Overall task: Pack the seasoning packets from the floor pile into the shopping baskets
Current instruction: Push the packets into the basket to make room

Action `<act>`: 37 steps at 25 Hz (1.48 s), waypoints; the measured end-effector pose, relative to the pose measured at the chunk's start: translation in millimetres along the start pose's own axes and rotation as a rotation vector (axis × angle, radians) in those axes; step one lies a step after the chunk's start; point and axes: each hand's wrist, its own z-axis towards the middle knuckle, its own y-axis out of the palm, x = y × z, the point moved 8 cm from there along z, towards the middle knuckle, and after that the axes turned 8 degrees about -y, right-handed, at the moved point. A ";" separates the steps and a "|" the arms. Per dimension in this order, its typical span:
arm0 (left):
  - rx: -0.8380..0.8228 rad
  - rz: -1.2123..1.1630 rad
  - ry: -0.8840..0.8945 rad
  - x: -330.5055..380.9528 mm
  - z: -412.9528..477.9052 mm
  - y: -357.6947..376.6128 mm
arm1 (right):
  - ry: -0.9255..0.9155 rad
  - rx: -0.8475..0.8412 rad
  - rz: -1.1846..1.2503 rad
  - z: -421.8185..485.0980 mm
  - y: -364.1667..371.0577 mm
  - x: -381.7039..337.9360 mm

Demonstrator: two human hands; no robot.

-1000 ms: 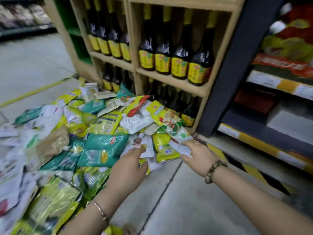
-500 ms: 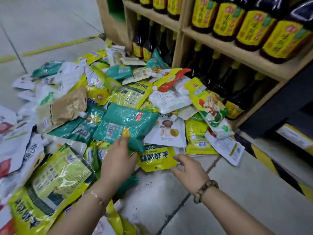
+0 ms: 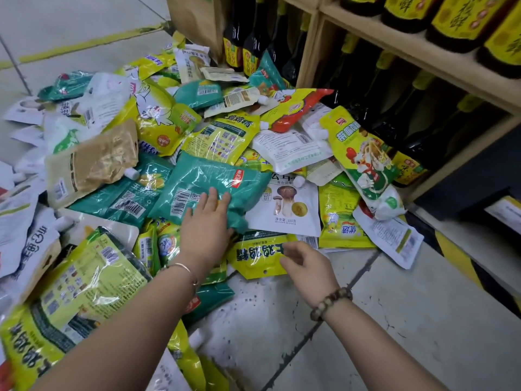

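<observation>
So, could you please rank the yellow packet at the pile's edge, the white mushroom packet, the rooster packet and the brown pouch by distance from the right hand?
1. yellow packet, at the fingertips of the right hand, on the pile's near edge.
2. white mushroom packet, just beyond it.
3. rooster packet, farther right, by the shelf.
4. brown pouch, far left.

Two grips [image 3: 205, 230] [image 3: 307, 263]; two bracelets [image 3: 183, 269] [image 3: 331, 303]; many packets [image 3: 208, 179]

The seasoning packets [image 3: 209, 176] are showing glossy, crinkled plastic film; the shelf [image 3: 308, 52] is showing matt bare wood; the floor tiles [image 3: 408, 320] are looking smooth, speckled.
</observation>
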 end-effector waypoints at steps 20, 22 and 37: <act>-0.737 -1.612 -0.560 71.5 -69.3 -42.9 | 0.145 -0.198 0.960 -34.1 -38.4 -0.5; -0.871 -1.556 -0.546 87.1 -69.5 -24.0 | 0.267 -0.163 1.020 -48.7 -34.1 21.1; -0.192 -0.261 -0.391 68.0 67.1 -0.3 | 0.429 0.412 0.785 -68.7 -54.6 91.5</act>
